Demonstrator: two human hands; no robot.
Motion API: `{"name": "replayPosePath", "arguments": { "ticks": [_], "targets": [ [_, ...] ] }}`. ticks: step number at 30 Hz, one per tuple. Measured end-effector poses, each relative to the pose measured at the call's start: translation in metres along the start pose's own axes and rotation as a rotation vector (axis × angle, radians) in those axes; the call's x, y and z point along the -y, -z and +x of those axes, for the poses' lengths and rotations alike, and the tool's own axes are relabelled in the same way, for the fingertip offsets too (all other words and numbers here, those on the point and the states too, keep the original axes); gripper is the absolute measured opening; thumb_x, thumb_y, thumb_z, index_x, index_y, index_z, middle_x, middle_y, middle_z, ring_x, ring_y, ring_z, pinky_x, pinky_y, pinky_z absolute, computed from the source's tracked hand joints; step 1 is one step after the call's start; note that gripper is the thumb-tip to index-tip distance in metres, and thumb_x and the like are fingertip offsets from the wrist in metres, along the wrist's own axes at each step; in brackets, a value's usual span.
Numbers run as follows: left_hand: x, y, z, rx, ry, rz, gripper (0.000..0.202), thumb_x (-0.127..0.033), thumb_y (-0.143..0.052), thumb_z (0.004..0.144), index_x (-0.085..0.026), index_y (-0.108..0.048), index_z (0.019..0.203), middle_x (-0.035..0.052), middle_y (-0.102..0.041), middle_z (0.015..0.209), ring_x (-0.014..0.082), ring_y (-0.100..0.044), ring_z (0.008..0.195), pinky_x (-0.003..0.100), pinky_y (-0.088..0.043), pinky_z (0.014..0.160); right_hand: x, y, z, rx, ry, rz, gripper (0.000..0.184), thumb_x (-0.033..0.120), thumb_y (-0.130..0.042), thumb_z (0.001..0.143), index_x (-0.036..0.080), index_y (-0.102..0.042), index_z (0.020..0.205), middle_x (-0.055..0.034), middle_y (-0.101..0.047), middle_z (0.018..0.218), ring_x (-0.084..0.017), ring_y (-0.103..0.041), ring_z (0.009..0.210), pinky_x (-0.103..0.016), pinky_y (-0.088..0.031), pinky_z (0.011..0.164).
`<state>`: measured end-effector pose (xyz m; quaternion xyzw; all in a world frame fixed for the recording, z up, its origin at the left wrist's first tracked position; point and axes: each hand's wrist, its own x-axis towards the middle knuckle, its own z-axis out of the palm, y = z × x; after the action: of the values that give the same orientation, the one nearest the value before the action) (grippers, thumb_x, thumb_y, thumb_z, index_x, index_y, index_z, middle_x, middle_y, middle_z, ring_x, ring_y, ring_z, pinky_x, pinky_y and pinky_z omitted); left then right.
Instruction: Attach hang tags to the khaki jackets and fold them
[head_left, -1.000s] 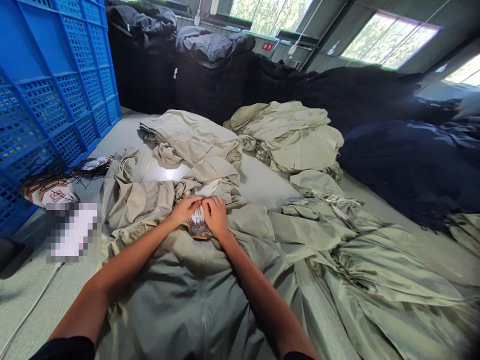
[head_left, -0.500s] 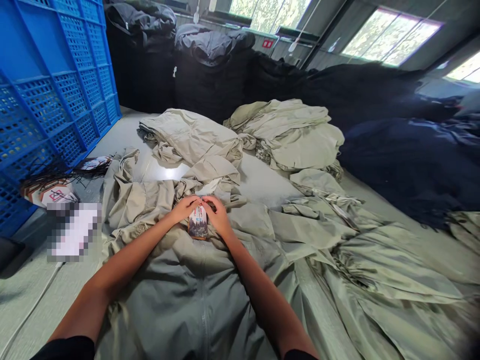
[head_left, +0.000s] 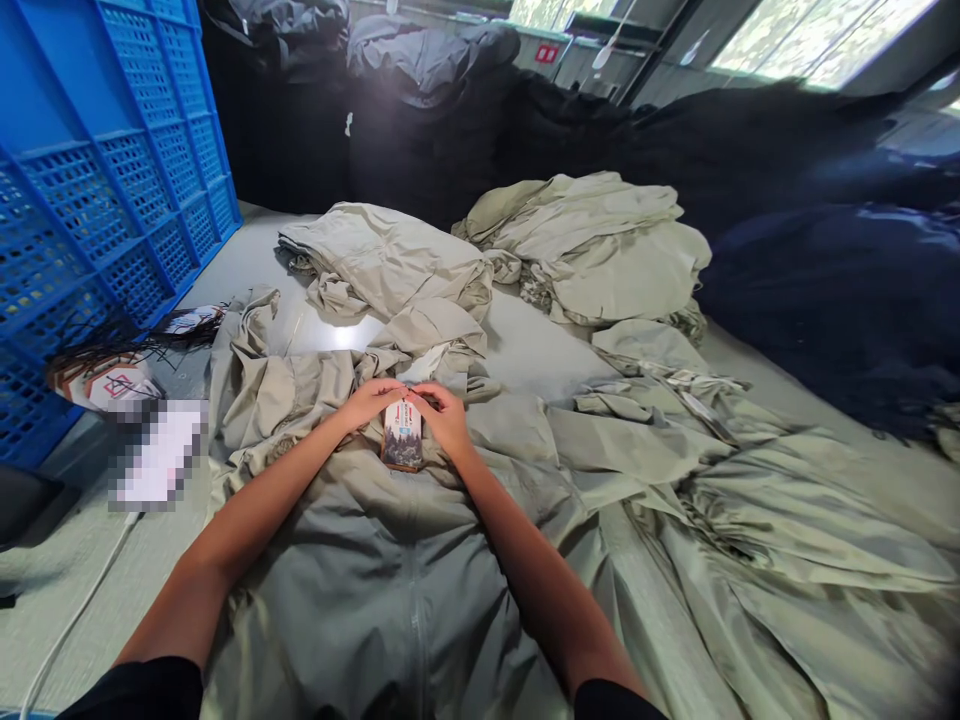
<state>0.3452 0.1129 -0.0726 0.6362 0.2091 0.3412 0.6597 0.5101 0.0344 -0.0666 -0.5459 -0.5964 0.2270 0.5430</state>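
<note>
My left hand (head_left: 367,404) and my right hand (head_left: 444,416) meet above a small printed cardboard hang tag (head_left: 402,437). Their fingertips pinch at its top edge, though the small grip point is hard to make out. The tag lies on the chest of a khaki-green zip jacket (head_left: 360,590), spread out under both forearms. Its sleeves and loose folds bunch to either side. A crumpled khaki garment (head_left: 285,400) lies to the left of my hands.
Folded khaki garments (head_left: 390,260) sit in heaps on a grey work surface (head_left: 517,345), with dark garment stacks (head_left: 420,130) behind. A blue plastic crate (head_left: 112,190) stands at left, beside a bundle of tags with black strings (head_left: 112,375). A white cable (head_left: 75,620) runs along the lower left.
My hands have spread slightly at the tag, showing more of its face. The whole view has tilted and shifted a little, with the surroundings sitting lower and more to the right.
</note>
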Motion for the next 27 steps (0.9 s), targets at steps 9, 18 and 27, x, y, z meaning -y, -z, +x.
{"name": "replayPosePath", "arguments": {
  "ticks": [9, 18, 27],
  "targets": [
    [-0.002, -0.004, 0.0, -0.087, 0.067, -0.147, 0.048, -0.055, -0.079, 0.067, -0.014, -0.066, 0.089, 0.0012, -0.069, 0.08, 0.0128, -0.06, 0.074, 0.025, -0.043, 0.072, -0.003, -0.003, 0.001, -0.038, 0.1, -0.03, 0.023, 0.045, -0.065, 0.087, 0.023, -0.071, 0.092, -0.0036, -0.071, 0.093, -0.02, -0.065, 0.088, -0.034, -0.053, 0.084],
    [-0.001, -0.001, -0.001, -0.08, 0.019, -0.112, 0.043, -0.054, -0.076, 0.072, -0.013, -0.07, 0.085, 0.0009, -0.069, 0.08, 0.0116, -0.059, 0.073, 0.024, -0.043, 0.071, 0.008, -0.003, -0.001, -0.001, 0.215, -0.151, 0.022, 0.042, -0.058, 0.093, 0.023, -0.069, 0.095, -0.0046, -0.07, 0.094, -0.02, -0.064, 0.088, -0.034, -0.052, 0.081],
    [-0.005, -0.006, -0.003, -0.17, 0.045, -0.178, 0.045, -0.05, -0.082, 0.063, -0.015, -0.067, 0.086, 0.0012, -0.071, 0.076, 0.0126, -0.062, 0.068, 0.023, -0.045, 0.064, 0.01, -0.003, -0.001, -0.013, 0.279, -0.182, 0.019, 0.037, -0.056, 0.094, 0.024, -0.07, 0.095, -0.0047, -0.07, 0.096, -0.02, -0.064, 0.091, -0.035, -0.052, 0.085]
  ]
}}
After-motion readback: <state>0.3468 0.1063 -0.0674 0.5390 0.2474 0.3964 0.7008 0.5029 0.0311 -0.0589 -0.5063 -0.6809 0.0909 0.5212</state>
